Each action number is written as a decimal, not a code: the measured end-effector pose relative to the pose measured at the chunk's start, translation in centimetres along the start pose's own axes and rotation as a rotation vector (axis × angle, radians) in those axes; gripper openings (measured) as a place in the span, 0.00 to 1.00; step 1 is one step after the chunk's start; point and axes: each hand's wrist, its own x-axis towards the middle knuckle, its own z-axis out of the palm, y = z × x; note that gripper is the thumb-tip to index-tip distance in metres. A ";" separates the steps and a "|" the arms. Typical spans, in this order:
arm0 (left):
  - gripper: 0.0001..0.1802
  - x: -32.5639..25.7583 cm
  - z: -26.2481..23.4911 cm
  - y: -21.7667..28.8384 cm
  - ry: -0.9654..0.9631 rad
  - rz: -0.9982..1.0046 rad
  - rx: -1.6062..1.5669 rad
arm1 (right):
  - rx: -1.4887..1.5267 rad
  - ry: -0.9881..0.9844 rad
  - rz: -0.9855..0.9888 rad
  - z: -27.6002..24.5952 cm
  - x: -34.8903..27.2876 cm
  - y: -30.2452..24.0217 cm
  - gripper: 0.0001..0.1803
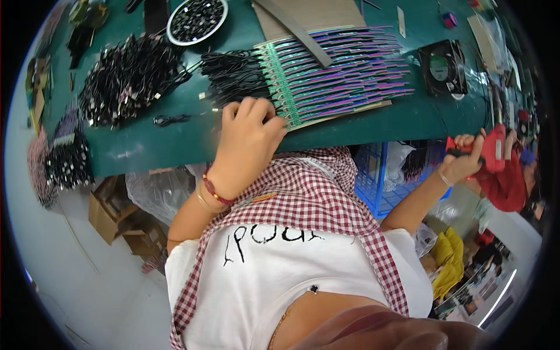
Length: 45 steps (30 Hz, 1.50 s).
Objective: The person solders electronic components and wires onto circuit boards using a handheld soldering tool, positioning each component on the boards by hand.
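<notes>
My left hand (248, 125) is at the table's near edge, its fingers curled down at the near end of a row of small green circuit boards (273, 70). The fingertips are hidden, so what they pinch does not show. Black cables (233, 73) run left from the boards, while purple and black wires (356, 73) fan out to the right. A grey flat bar (300, 35) lies slantwise over these wires. Out past the table's right end, my right hand (466, 157) is closed round the handle of a red glue gun (496, 149), its nozzle pointing up.
On the green table (140, 149) lie a large heap of black cables (131, 79), a white bowl (170, 29) of small metal parts, one short loose cable (170, 120) and a black fan-like frame (443, 69). Cardboard (324, 13) sits under the wires. A blue crate (373, 175) stands below.
</notes>
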 end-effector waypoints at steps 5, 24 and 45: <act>0.12 5.7 0.3 -5.1 0.303 0.065 -0.042 | 0.712 -0.555 0.364 8.4 -7.5 -1.2 0.19; 0.14 10.9 2.1 -11.7 -0.467 -0.553 -0.697 | 0.802 -0.713 0.813 19.0 -12.4 5.5 0.19; 0.15 11.9 1.6 -10.1 -0.400 -0.543 -0.368 | 0.768 -0.707 0.794 19.1 -12.5 5.5 0.18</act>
